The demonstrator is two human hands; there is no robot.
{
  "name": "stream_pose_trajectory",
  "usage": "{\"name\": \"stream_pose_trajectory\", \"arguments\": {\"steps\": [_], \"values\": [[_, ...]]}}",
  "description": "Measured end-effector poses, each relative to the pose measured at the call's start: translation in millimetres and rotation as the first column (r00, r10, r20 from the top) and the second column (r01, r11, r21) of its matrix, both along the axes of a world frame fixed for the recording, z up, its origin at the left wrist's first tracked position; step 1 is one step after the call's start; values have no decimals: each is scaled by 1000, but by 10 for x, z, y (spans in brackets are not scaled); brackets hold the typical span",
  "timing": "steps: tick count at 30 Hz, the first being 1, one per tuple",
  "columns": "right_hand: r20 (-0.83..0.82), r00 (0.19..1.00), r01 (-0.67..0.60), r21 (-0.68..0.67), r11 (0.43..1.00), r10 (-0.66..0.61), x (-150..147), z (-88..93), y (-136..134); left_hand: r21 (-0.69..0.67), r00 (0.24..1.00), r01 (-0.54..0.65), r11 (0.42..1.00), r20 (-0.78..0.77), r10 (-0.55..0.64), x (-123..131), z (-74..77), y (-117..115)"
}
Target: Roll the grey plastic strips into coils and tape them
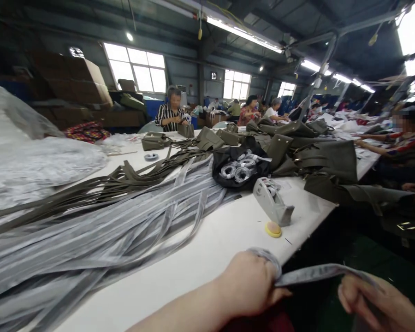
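My left hand (246,282) is closed around a partly rolled coil of a grey strap in clear plastic (307,275), near the front edge of the white table. The strap stretches from that coil to my right hand (383,299), whose bent fingers grip its free length. Just beyond my left hand lies a round yellow-rimmed pad (273,229). Behind the pad stands a grey tape dispenser (272,203). A black bag (224,170) holds several coiled straps (244,166).
Many plastic-wrapped straps (90,235) cover the left of the white table (207,244). Dark green straps (124,177) lie behind them. Olive bags (325,159) are heaped at the right. A heap of clear plastic (31,152) is at far left. Co-workers sit along the tables.
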State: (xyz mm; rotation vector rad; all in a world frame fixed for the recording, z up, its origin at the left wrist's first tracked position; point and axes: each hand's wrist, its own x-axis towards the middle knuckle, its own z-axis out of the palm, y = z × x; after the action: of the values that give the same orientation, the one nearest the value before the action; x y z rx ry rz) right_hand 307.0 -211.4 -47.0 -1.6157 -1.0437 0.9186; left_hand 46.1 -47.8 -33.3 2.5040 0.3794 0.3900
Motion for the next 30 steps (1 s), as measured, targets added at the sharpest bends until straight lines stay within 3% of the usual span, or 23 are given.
{"name": "stream_pose_trajectory", "arguments": {"steps": [2,3,5,6,9,11,12,14,17,20,23,25,27,30], "values": [[129,990,57,-78,995,-47,148,-112,168,-282,993,50,958,-87,-77,41,0,-75],[199,979,58,-90,994,-39,165,-170,233,-476,988,66,877,-93,-124,48,0,-87],[280,959,-11,-76,997,32,85,-273,303,-799,983,89,595,-27,-183,49,-4,-70],[286,952,-89,-76,993,108,-6,-311,310,-889,985,105,445,30,-171,49,-4,-48],[227,899,-357,-108,928,373,-406,-356,281,-978,983,185,95,182,-33,34,38,50],[221,868,-422,-140,896,444,-693,-336,275,-967,970,238,-95,231,79,-7,116,138],[244,861,-422,-148,895,446,-816,-319,284,-954,961,259,-149,239,140,-38,167,187],[329,850,-390,-132,912,411,-996,-289,314,-935,938,297,-196,246,245,-111,282,287],[354,838,-418,-72,906,414,-1126,-288,340,-922,898,332,-198,245,365,-219,445,412],[157,850,-505,-22,863,502,-1195,-365,320,-915,863,359,-183,251,438,-301,559,469],[-62,883,-466,-8,885,465,-1248,-474,313,-918,859,354,-177,245,449,-345,620,463],[-107,871,-483,3,876,480,-1262,-520,343,-920,860,352,-174,244,449,-354,640,438],[-29,871,-491,1,871,491,-1261,-524,407,-920,860,351,-173,244,449,-352,649,402],[208,941,-287,73,955,267,-1270,-462,540,-929,884,317,-192,216,415,-341,657,342]]}}
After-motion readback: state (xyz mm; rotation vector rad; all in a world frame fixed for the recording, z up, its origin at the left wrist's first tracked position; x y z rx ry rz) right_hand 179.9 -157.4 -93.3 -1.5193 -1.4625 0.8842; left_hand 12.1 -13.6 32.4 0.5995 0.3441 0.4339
